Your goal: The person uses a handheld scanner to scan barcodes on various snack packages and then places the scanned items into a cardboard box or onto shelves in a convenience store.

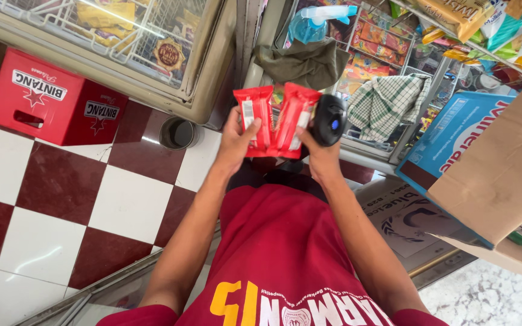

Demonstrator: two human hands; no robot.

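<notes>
My left hand (234,143) grips a red snack packet (253,115) by its lower end, thumb across the front. Right beside it, touching, is a second red packet (295,118), pinched by my right hand (320,158). That same hand also holds a black handheld scanner (329,119), whose blue-lit face sits just right of the packets. Both packets stand upright in front of my red shirt, above a checkered floor.
A glass-topped chest freezer (206,78) stands ahead, a red plastic crate (49,99) at its left and a round tin (177,133) on the red-and-white tiles. A blue cardboard box (454,136) with open flaps sits at the right, near a checked cloth (388,102), a spray bottle (312,21) and snack racks.
</notes>
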